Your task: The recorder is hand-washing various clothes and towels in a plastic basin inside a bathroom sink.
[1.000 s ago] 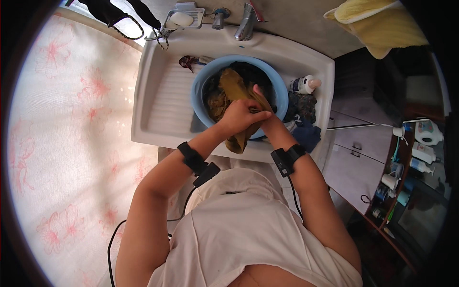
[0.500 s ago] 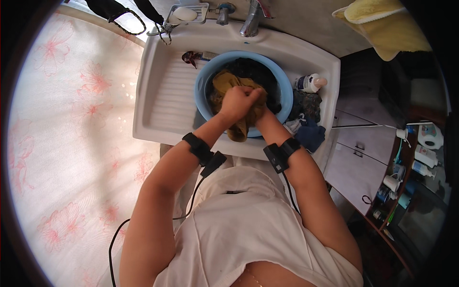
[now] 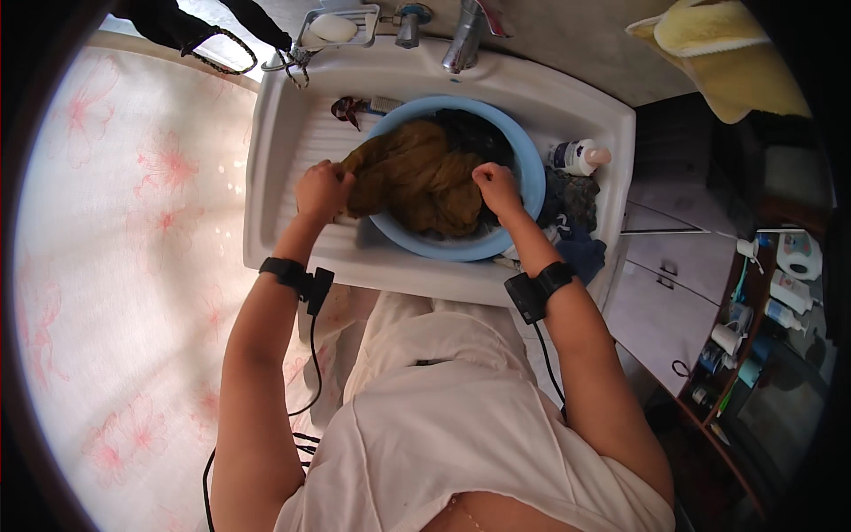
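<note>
A round blue basin stands in a white sink and holds a wet mustard-brown cloth over darker laundry. My left hand grips the cloth's left end, pulled out over the basin's rim above the ribbed washboard. On the right side of the cloth, inside the basin, my right hand clutches the fabric. Both wrists wear black bands with cables.
A tap and a soap dish sit behind the sink. A white bottle and dark blue clothes lie on the sink's right ledge. Yellow towel hangs top right; a shelf of bottles is at right.
My hands, together over the basin's middle before, have spread apart. The left one has drawn the cloth's end leftward over the rim, stretching the cloth out.
</note>
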### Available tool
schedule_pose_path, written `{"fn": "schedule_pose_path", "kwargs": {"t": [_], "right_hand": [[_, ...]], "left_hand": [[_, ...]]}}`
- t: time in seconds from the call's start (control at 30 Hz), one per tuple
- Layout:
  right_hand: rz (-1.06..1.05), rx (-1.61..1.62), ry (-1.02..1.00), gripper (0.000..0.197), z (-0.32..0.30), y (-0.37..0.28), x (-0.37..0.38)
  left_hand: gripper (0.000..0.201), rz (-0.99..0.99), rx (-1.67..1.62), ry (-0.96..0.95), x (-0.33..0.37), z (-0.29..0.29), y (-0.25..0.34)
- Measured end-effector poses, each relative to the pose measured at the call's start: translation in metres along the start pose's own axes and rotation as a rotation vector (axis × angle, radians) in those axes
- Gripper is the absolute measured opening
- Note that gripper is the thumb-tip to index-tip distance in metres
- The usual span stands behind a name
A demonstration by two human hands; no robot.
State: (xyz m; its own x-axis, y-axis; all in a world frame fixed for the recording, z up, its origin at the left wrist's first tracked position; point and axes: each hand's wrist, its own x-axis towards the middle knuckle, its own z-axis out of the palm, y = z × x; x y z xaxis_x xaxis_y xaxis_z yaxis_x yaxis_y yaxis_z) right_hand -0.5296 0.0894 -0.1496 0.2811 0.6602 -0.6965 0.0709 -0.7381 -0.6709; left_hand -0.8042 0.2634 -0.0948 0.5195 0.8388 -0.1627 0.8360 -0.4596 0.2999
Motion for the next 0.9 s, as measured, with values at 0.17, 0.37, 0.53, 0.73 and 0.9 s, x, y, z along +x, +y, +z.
{"fn": "schedule_pose_path", "kwargs": {"t": [0.17,0.37,0.53,0.73,0.9], "right_hand": [[-0.541,-0.539,0.598,0.047,0.033,0.015,0.03],[-0.566,-0.78,0.429,0.051,0.05,0.02,0.043],[-0.57,-0.755,0.36,0.05,0.041,0.031,0.06],[-0.559,-0.691,0.364,0.045,0.037,0.038,0.083],[-0.6,-0.538,0.357,0.038,0.035,0.043,0.101]], "left_hand": [[0.05,0.218,0.307,0.0,0.003,0.025,0.039],[0.089,0.462,0.293,-0.136,0.018,0.082,0.077],[0.108,0.444,0.322,-0.221,0.032,0.12,0.074],[0.112,0.373,0.276,-0.388,0.053,0.15,0.067],[0.112,0.393,0.259,-0.471,0.056,0.158,0.064]]}}
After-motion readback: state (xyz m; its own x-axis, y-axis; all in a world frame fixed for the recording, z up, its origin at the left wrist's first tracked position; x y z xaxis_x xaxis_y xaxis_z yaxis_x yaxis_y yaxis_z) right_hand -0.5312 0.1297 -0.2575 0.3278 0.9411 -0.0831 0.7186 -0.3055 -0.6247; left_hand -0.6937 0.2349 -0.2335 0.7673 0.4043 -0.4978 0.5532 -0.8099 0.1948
